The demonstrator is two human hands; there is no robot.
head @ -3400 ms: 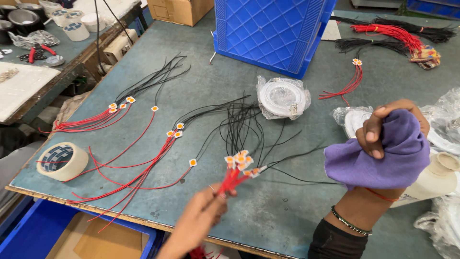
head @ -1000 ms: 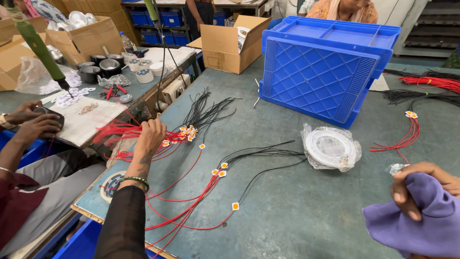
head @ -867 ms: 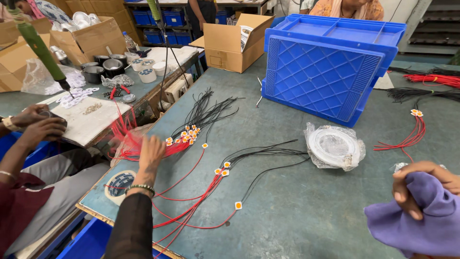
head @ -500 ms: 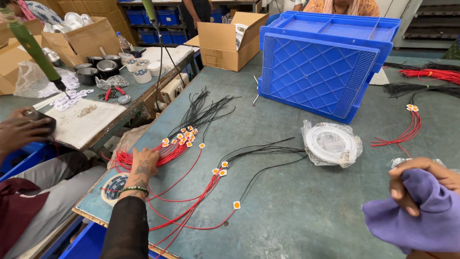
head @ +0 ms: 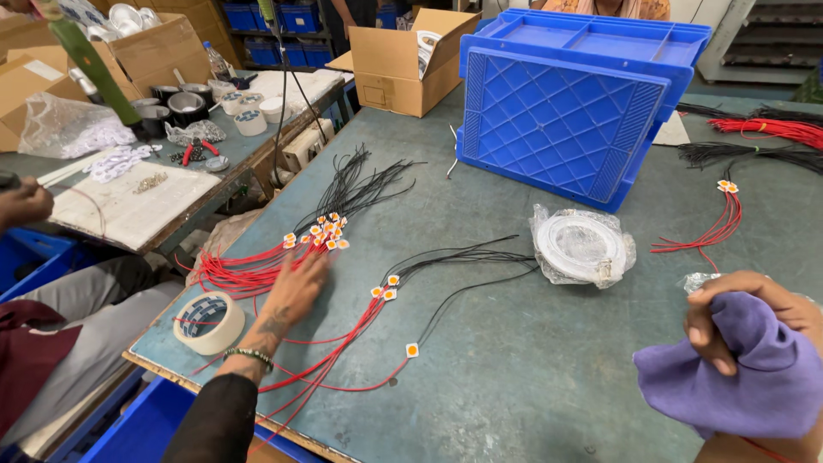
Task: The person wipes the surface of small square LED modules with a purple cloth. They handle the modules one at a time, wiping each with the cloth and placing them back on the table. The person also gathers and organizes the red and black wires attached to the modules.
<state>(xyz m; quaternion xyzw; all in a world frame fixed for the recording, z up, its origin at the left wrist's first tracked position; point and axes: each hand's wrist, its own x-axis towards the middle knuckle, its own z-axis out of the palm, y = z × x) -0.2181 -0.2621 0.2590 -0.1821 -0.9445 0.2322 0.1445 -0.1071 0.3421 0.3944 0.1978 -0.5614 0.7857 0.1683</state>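
Red wires (head: pixel 249 273) lie at the frame's lower left on the bench (head: pixel 514 360), under the flat, released grip of the left hand (head: pixel 296 287), beside a tape roll (head: pixel 208 321). At lower right, the right hand (head: pixel 754 313) clenches a purple cloth (head: pixel 737 386).

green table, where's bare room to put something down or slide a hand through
The widest bare patch of the green table lies between the loose red and black wires, the bagged white ring and the right hand gripping the purple cloth. It is crowded around the left hand: red wire bundle and tape roll.
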